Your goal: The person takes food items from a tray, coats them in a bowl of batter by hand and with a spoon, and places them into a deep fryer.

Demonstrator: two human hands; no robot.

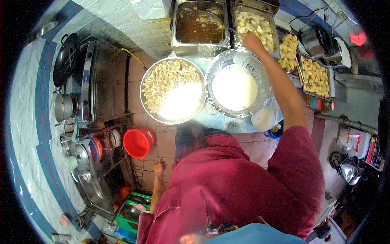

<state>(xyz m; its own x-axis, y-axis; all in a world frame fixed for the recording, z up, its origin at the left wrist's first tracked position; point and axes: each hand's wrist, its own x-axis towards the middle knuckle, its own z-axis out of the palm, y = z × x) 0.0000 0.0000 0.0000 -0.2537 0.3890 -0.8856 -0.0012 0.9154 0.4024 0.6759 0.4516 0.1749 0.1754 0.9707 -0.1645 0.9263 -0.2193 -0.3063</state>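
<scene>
On the patterned-cloth tabletop (227, 123), mostly covered, edges partly hidden: big basin (235, 87) of white batter, smeared around the inside wall. Just left of it, round pan (172, 90) of folded dough pieces; near side blown out by glare, so the pieces there are unreadable. Beyond both, metal fryer (200, 51) of brown liquid, top cut off at frame edge; pale bits in it, too murky to identify. Right of the fryer, tray (256, 28) of pale yellow pieces, corner hidden by the right forearm. Further right, two trays of golden pieces, rear one (288, 53) partly covered, front one (315, 77) clearer; what they stand on is unclear. Red bucket (138, 143) on the floor, left.

Right hand (251, 42): above the gap between basin and pale-piece tray, near the fryer. Grip: can't tell, fingers blurred. Left hand (159, 165): low, near the bucket, fingers look bent; grip can't be told.
</scene>
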